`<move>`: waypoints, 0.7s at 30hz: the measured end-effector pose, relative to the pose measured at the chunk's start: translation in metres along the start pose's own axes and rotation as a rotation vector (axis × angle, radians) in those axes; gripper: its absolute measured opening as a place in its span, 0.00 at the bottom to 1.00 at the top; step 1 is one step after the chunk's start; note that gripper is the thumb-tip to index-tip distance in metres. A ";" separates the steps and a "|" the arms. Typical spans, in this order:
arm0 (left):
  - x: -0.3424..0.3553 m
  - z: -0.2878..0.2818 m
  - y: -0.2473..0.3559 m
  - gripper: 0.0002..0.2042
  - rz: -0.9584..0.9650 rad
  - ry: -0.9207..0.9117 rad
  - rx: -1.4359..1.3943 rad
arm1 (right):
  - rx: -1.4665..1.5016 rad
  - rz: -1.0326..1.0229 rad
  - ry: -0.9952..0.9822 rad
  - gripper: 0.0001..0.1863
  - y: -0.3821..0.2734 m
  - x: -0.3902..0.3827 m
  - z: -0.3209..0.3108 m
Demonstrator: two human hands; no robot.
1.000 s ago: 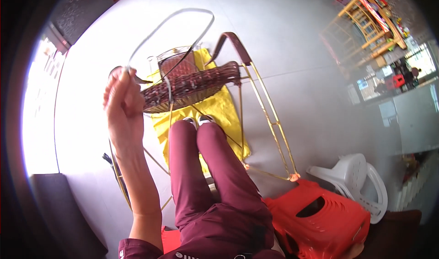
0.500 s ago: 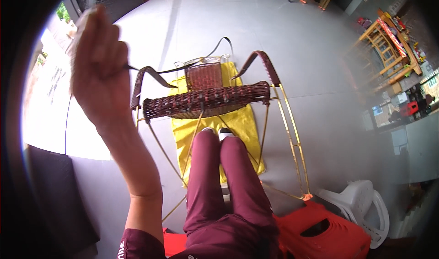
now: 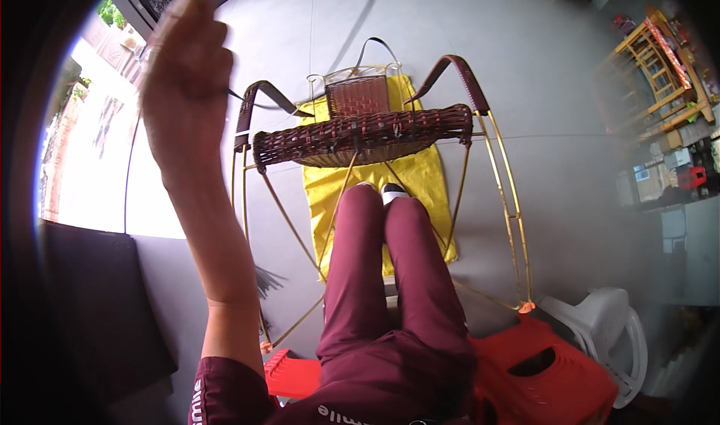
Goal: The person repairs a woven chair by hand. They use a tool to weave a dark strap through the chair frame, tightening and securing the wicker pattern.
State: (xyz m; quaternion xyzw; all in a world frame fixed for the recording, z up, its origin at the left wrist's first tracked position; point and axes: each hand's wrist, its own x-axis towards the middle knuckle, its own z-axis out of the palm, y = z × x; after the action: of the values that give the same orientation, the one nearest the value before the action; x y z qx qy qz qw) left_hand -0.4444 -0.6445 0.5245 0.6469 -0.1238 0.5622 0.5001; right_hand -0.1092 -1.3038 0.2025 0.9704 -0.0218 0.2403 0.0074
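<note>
My left hand [image 3: 184, 87] is raised high at the upper left, fingers closed on a thin dark weaving strand [image 3: 234, 93]. The strand runs down from the hand to a metal-framed chair. The chair lies tipped in front of my knees, with a gold wire frame [image 3: 514, 215], a brown woven wicker panel [image 3: 360, 136] and brown armrests [image 3: 457, 72]. My legs in maroon trousers [image 3: 382, 260] reach toward it. My right hand is out of view.
A yellow cloth [image 3: 424, 181] lies on the grey floor under the chair. A red plastic stool [image 3: 547, 380] and a white plastic chair [image 3: 607, 327] stand at the lower right. Yellow wooden furniture [image 3: 660, 65] is at the far right, a dark mat [image 3: 90, 305] at the left.
My left hand has risen from beside the woven panel up to the upper left, drawing the strand out with it. The loose loop above the chair has been pulled tighter.
</note>
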 end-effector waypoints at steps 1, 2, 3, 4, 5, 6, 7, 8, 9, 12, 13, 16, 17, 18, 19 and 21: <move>-0.006 0.013 -0.017 0.09 -0.033 0.112 0.070 | 0.196 0.035 -0.047 0.18 0.009 0.003 0.002; -0.014 0.028 -0.029 0.08 -0.097 0.196 0.106 | 0.408 0.055 -0.091 0.19 0.010 0.008 0.005; -0.023 0.041 -0.044 0.08 -0.164 0.280 0.132 | 0.410 0.061 -0.069 0.19 0.008 0.008 0.003; -0.033 0.051 -0.056 0.07 -0.265 0.281 0.127 | 0.476 -0.029 0.017 0.20 0.002 0.005 0.001; -0.045 0.057 -0.069 0.06 -0.367 0.282 0.110 | 0.531 -0.118 0.112 0.21 -0.001 0.006 -0.001; -0.059 0.060 -0.087 0.05 -0.405 0.258 0.097 | 0.519 -0.116 0.145 0.21 -0.002 0.015 -0.001; -0.070 0.062 -0.093 0.06 -0.445 0.234 0.115 | 0.777 -0.041 0.076 0.21 -0.011 0.027 0.006; -0.082 0.065 -0.098 0.06 -0.491 0.243 0.088 | 1.030 0.034 0.005 0.21 -0.021 0.041 0.010; -0.095 0.069 -0.104 0.06 -0.538 0.250 0.051 | 1.275 0.109 -0.066 0.21 -0.030 0.055 0.006; -0.130 0.085 -0.120 0.05 -0.649 0.302 -0.069 | 1.454 0.057 -0.262 0.17 -0.160 0.079 -0.094; -0.144 0.082 -0.119 0.06 -0.663 0.308 0.003 | 1.482 -0.164 -0.414 0.13 -0.225 0.064 -0.116; -0.180 0.083 -0.109 0.06 -0.718 0.332 -0.023 | 1.648 -0.777 -0.699 0.13 -0.336 0.019 -0.154; -0.192 0.084 -0.108 0.05 -0.714 0.338 -0.082 | 1.616 -0.938 -0.851 0.15 -0.362 0.007 -0.156; -0.201 0.087 -0.107 0.05 -0.690 0.359 -0.086 | 1.565 -0.967 -1.057 0.19 -0.387 -0.011 -0.168; -0.207 0.094 -0.109 0.05 -0.665 0.373 -0.100 | 1.556 -0.997 -1.122 0.19 -0.404 -0.026 -0.166; -0.219 0.100 -0.102 0.04 -0.673 0.414 -0.091 | 1.581 -1.012 -1.278 0.19 -0.428 -0.055 -0.169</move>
State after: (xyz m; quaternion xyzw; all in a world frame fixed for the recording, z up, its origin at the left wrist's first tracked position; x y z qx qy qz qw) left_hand -0.3836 -0.7633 0.2998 0.5014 0.1736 0.4793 0.6991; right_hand -0.2168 -0.8702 0.3251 0.5454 0.5309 -0.3830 -0.5234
